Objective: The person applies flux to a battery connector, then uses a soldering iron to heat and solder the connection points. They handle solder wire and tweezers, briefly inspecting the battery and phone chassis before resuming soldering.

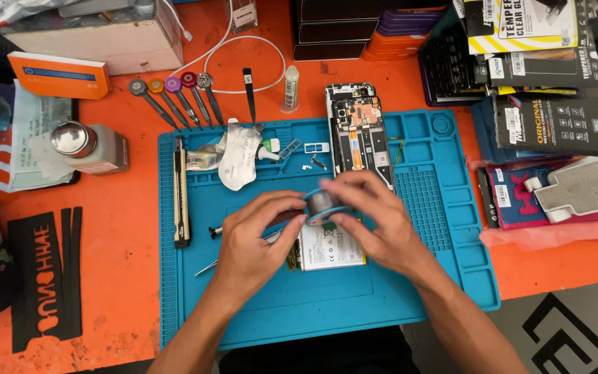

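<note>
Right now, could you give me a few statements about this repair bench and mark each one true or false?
1. Both hands, left hand and right hand, hold a blue roll of tape. True.
2. The opened phone lies at the near edge of the blue mat. False: it lies at the far edge, partly off the mat.
3. A phone battery lies on the mat beneath the hands. True.
4. The row of screwdrivers lies on the blue mat. False: it lies on the orange table beyond the mat.
5. A utility knife lies along the mat's left side. True.
</note>
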